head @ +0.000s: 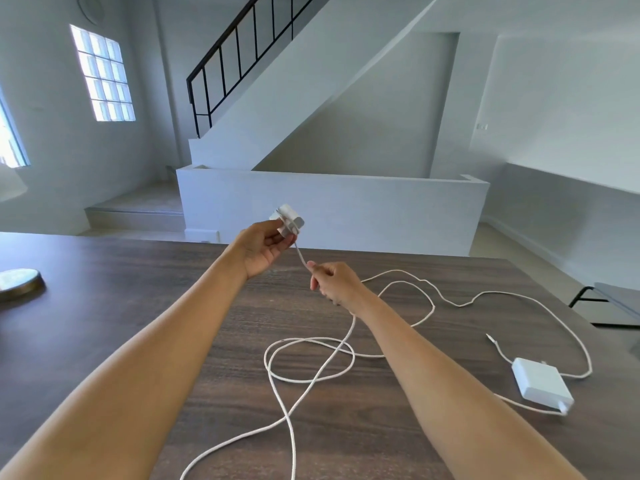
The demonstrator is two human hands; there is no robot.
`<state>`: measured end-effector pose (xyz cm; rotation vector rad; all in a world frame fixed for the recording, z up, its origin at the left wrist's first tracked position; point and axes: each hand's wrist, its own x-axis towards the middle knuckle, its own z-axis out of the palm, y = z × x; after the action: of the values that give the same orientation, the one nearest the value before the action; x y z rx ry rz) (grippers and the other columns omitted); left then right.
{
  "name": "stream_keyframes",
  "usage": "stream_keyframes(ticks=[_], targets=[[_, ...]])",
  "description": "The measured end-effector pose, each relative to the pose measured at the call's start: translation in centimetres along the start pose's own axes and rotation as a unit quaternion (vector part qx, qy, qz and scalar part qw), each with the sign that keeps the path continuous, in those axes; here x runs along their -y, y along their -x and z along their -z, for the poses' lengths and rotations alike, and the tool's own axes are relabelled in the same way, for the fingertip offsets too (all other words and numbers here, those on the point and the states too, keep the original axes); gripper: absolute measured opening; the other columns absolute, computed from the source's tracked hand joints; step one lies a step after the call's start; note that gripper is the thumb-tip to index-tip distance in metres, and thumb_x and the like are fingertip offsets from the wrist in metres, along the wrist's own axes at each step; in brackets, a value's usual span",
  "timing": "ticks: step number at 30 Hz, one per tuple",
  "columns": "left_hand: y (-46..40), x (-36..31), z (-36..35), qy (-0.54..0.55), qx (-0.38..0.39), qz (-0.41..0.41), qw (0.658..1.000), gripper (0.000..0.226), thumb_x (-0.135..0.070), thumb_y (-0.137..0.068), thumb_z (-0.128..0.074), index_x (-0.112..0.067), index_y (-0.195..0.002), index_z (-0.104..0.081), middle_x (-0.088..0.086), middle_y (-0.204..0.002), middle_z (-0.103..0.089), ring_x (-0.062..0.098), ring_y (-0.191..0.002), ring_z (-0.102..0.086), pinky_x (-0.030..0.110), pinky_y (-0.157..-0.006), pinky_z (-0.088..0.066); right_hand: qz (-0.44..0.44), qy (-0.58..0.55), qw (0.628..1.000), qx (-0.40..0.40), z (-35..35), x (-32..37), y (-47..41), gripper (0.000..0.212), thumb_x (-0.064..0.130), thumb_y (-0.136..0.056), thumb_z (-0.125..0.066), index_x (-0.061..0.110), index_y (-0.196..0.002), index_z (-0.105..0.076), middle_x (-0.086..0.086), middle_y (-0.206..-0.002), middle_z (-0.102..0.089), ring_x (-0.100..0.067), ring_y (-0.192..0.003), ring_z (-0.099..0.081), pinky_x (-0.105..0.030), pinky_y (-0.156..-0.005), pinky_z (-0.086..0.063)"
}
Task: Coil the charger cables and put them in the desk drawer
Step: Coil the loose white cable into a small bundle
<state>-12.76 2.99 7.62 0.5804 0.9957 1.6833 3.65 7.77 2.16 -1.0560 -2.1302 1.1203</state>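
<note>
Down low, a white cable loops on the brown worktop. At four o'clock lies a big charger. Higher, the right hand pinches the cable. At twelve, the left hand grips a small plug, maybe wrapped already.

Left hand holds small charger aloft, right hand pinching its cable, second charger on desk.

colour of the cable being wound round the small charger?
White cable, on the white charger held in the left hand; head view.
</note>
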Motion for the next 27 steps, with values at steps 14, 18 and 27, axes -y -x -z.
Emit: stream_keyframes(ticks=[14, 18, 27], targets=[[-1.9, -0.5, 1.9, -0.602, -0.204, -0.240, 0.734, 0.039, -0.030, -0.091, -0.054, -0.007, -0.060, -0.049, 0.012, -0.065, -0.054, 0.023, -0.057, -0.046, 0.027, -0.049, -0.031, -0.031, -0.064, 0.997, -0.006, 5.3, 3.4, 0.4, 0.033, 0.030, -0.090, -0.063, 0.016, -0.060, -0.065, 0.005, -0.050, -0.028, -0.008, -0.039, -0.023, -0.016, -0.038, -0.021], [-2.2, 0.2, 3.0, -0.682, -0.141, -0.250, 0.673, 0.029, -0.026, -0.089, -0.055, 0.000, -0.076, -0.056, 0.016, -0.085, -0.061, 0.033, -0.078, -0.055, 0.035, -0.066, -0.042, -0.021, -0.135, 0.990, 0.013, 6.8, 5.1, -0.4, 0.027, 0.020, -0.092, -0.056, 0.012, -0.068, -0.064, 0.010, -0.040, -0.029, -0.006, -0.033, -0.020, -0.015, -0.035, -0.017], [-2.5, 0.6, 3.2, -0.732, 0.055, -0.150, 0.662, 0.021, -0.021, -0.084, -0.064, -0.008, -0.100, -0.061, 0.007, -0.097, -0.066, 0.026, -0.093, -0.062, 0.041, -0.085, -0.052, 0.029, -0.110, 0.990, -0.078, 8.1, 6.4, -3.5, 0.028, 0.018, -0.093, -0.057, 0.012, -0.067, -0.065, 0.000, -0.054, -0.029, -0.011, -0.044, -0.021, -0.017, -0.039, -0.017]])
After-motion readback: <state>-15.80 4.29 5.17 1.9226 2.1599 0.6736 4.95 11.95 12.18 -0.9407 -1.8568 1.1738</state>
